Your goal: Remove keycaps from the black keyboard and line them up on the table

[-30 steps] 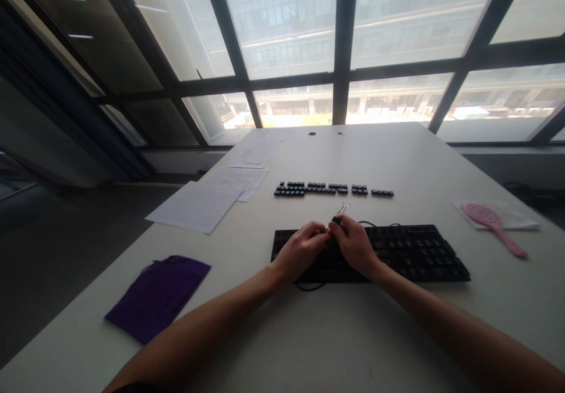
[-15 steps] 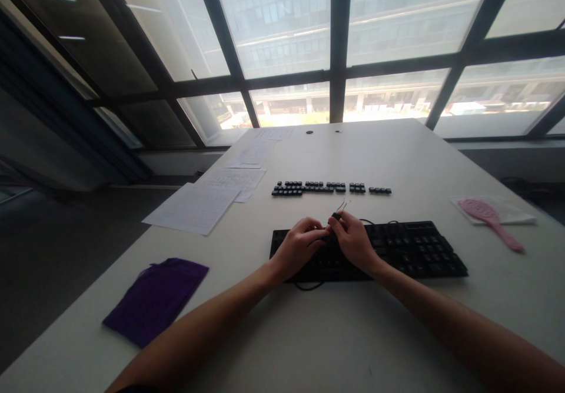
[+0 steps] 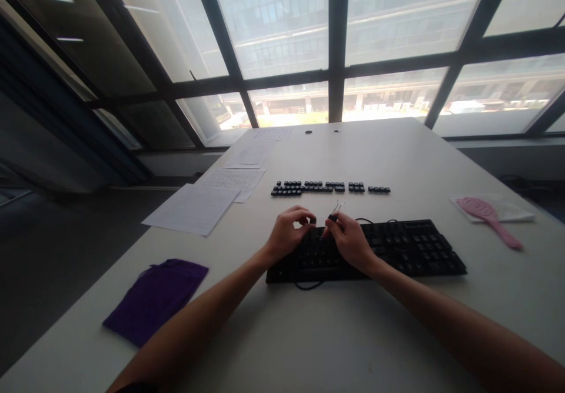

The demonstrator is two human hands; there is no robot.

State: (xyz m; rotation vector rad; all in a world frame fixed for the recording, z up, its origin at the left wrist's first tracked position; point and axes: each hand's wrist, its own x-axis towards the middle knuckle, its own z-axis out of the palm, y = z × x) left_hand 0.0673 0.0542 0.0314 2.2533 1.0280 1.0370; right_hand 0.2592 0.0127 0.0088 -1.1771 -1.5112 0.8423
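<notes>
A small black keycap is pinched between the thumb and fingertips of my left hand, above the left part of a black keyboard. My right hand is closed around the dark handle of a wire keycap puller; its thin wire ends point up and away from me. The two hands are slightly apart. Beneath them, part of the keyboard is hidden. Beyond the keyboard, loose black keycaps lie in two rows, grouped in short runs.
A folded purple cloth bag lies at the left, with paper sheets behind it along the table's left edge. At the right, a pink hairbrush rests partly on a white packet. Cable loops show beside the keyboard.
My hands have separated: the left moved a little left with a keycap in its fingers. My right hand still holds the puller, shifted slightly left. The keyboard's left end has shifted slightly.
</notes>
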